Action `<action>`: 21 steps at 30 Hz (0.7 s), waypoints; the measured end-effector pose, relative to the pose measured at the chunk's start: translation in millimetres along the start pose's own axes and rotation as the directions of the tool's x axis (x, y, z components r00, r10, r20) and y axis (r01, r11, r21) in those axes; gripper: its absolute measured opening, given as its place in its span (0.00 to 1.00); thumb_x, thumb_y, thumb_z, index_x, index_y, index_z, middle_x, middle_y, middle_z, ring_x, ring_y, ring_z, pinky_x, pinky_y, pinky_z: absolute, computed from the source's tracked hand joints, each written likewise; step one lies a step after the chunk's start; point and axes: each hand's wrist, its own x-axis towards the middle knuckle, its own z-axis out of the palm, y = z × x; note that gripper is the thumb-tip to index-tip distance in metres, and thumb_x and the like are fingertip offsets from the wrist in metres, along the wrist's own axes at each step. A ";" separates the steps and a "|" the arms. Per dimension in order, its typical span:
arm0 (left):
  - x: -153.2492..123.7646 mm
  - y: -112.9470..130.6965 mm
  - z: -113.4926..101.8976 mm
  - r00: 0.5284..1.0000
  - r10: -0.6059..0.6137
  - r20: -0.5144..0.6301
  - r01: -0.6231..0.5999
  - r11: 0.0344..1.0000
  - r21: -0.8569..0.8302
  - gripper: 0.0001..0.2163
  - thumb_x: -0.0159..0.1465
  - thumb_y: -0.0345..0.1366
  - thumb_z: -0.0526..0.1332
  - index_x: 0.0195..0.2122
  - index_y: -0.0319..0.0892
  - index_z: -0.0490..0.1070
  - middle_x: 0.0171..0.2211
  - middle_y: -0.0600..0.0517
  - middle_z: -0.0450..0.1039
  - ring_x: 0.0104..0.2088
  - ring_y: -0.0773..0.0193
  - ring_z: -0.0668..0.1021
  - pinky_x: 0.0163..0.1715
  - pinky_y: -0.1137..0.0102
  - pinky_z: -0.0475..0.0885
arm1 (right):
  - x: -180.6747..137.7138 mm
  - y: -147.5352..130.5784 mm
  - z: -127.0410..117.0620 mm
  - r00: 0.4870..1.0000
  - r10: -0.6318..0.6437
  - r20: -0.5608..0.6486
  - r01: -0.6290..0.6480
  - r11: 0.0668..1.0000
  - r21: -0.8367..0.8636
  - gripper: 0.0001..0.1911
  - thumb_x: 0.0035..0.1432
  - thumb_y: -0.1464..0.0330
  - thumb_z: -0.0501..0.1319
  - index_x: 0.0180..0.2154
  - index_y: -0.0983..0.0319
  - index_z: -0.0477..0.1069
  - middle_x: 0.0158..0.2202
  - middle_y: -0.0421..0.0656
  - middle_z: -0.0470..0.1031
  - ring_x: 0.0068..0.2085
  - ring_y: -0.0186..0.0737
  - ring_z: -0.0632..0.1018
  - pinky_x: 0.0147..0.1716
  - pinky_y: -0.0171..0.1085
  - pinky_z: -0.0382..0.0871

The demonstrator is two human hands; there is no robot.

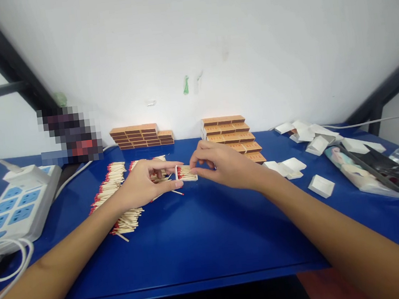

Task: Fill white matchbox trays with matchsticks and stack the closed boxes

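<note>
A small white matchbox tray filled with red-tipped matches rests on the blue table. My left hand pinches its left end between thumb and forefinger. My right hand is closed on its right end, fingertips pressed on the matches. A loose heap of matches lies under and left of my left hand.
Two stacks of brown matchboxes stand against the white wall. Empty white trays are scattered at the right, beside a phone and plastic bags. A white power strip with cables lies at the left edge.
</note>
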 end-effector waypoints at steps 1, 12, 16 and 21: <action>-0.4 0.4 0.1 1.000 0.000 0.000 0.000 1.000 0.004 0.26 0.59 0.47 0.75 0.56 0.41 0.83 0.25 0.54 0.73 0.24 0.68 0.65 0.24 0.70 0.62 | -0.2 -0.8 0.5 1.000 0.001 0.004 -0.001 1.000 -0.002 0.03 0.69 0.70 0.63 0.40 0.60 0.75 0.39 0.42 0.69 0.37 0.37 0.70 0.36 0.38 0.62; -0.4 -0.8 -0.6 1.000 -0.002 -0.002 0.002 1.000 0.003 0.26 0.58 0.46 0.76 0.55 0.41 0.83 0.26 0.53 0.75 0.22 0.69 0.66 0.23 0.71 0.62 | -2.1 -6.8 6.6 0.996 0.025 -0.084 -0.029 0.999 -0.045 0.03 0.66 0.70 0.62 0.37 0.61 0.72 0.37 0.42 0.70 0.35 0.37 0.71 0.36 0.38 0.61; -0.1 -1.7 -1.5 1.000 0.004 0.003 -0.004 1.000 -0.024 0.26 0.60 0.46 0.75 0.57 0.41 0.82 0.28 0.52 0.77 0.22 0.70 0.66 0.23 0.71 0.62 | -1.3 -5.3 7.7 0.990 0.006 -0.143 -0.009 1.000 -0.017 0.04 0.68 0.69 0.62 0.37 0.60 0.74 0.36 0.42 0.70 0.34 0.37 0.69 0.35 0.39 0.61; 2.2 -7.5 -4.2 0.999 0.014 -0.047 -0.017 0.998 -0.057 0.25 0.60 0.48 0.75 0.54 0.40 0.83 0.31 0.51 0.77 0.26 0.69 0.69 0.26 0.71 0.65 | 0.2 -4.2 10.8 0.959 0.000 -0.285 0.002 1.000 0.007 0.06 0.70 0.67 0.61 0.38 0.60 0.74 0.33 0.40 0.68 0.32 0.36 0.68 0.35 0.39 0.61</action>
